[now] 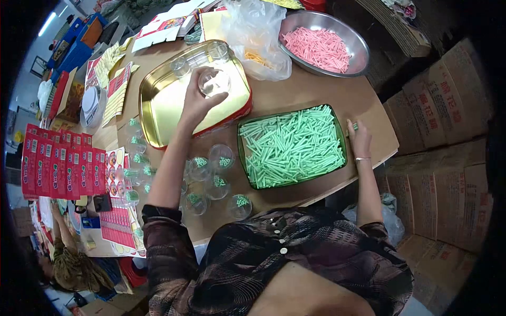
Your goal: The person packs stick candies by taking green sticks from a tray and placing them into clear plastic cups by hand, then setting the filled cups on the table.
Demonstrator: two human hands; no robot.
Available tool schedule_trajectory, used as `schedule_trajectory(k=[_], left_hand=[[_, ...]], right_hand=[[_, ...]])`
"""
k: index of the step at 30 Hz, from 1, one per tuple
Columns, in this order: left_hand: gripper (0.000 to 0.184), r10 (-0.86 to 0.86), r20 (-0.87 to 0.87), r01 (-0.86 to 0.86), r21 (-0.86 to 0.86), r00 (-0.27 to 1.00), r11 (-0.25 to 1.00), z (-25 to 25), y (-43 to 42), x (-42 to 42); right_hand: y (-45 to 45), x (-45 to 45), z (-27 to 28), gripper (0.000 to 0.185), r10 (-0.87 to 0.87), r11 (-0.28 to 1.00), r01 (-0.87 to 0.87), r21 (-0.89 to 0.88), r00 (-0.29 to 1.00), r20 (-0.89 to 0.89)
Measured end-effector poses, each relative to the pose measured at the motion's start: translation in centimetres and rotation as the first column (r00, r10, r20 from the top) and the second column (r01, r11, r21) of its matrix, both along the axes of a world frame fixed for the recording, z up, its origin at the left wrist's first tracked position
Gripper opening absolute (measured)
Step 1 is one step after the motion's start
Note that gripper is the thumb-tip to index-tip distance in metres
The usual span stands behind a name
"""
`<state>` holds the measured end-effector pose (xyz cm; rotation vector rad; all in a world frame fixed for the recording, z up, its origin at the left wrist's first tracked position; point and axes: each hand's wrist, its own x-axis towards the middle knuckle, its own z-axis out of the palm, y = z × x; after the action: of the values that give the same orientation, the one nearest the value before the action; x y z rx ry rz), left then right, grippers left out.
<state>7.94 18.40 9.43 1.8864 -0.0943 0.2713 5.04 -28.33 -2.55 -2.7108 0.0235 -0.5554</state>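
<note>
My left hand (199,102) is closed around a clear plastic cup (215,82), held over a gold-lined metal tin (150,113). Two more clear cups (181,67) lie in that tin. At the right side of a dark green tray (243,158), my right hand (360,138) is closed on a small bundle of green sticks (355,126). Loose green sticks (292,145) fill the tray. Left of it stand several clear cups (241,206) with bundles of green sticks in them.
A steel bowl (363,52) of pink sticks and a plastic bag (253,26) with orange sticks are at the back. Red printed packaging sheets (63,163) are at the left. Cardboard boxes (437,105) are stacked to the right. Another person (74,263) is at the lower left.
</note>
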Motion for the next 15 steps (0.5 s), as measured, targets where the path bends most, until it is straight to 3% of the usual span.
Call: schedule_trajectory(k=[1, 3, 5, 6, 8, 10, 13, 15], left_hand=[[0.069, -0.038, -0.007, 0.037, -0.095, 0.999, 0.995, 0.8, -1.5, -2.1], [0.067, -0.110, -0.006, 0.104, -0.291, 0.994, 0.951, 2.0, -4.1, -5.2], [0.067, -0.143, 0.002, 0.138, -0.269, 0.990, 0.953, 2.6, -5.8, -6.8], [0.067, -0.178, 0.013, 0.176, -0.233, 0.984, 0.956, 2.7, -6.6, -7.7], [0.067, -0.259, 0.041, 0.262, -0.158, 0.965, 0.952, 2.7, -8.4, -8.9], [0.067, -0.272, 0.055, 0.277, -0.132, 0.961, 0.952, 2.4, -10.2, -9.8], [0.066, -0.257, 0.116, 0.261, -0.024, 0.960, 0.965, 2.1, -12.4, -10.9], [0.066, -0.251, 0.096, 0.255, -0.024, 0.963, 0.967, 2.2, -13.2, -11.7]], right_hand=[[0.1, 0.3, 0.3, 0.024, -0.009, 1.000, 0.008, -0.002, 1.000, -0.013], [0.5, 0.7, 1.8, 0.027, -0.090, 0.933, 0.062, 0.354, 0.994, 0.065], [4.0, -0.5, 7.0, 0.026, -0.103, 0.639, 0.031, 0.768, 0.994, 0.046], [5.8, -1.6, 9.6, 0.023, -0.064, 0.597, -0.008, 0.802, 0.996, 0.058], [9.6, -3.6, 12.5, 0.018, 0.127, 0.318, -0.245, 0.916, 0.968, 0.215], [12.7, -5.0, 13.8, 0.015, 0.239, 0.291, -0.375, 0.880, 0.919, 0.313], [16.4, -6.2, 14.4, 0.012, 0.283, 0.092, -0.439, 0.894, 0.872, 0.400], [17.7, -6.6, 14.8, 0.011, 0.302, 0.103, -0.430, 0.897, 0.872, 0.384]])
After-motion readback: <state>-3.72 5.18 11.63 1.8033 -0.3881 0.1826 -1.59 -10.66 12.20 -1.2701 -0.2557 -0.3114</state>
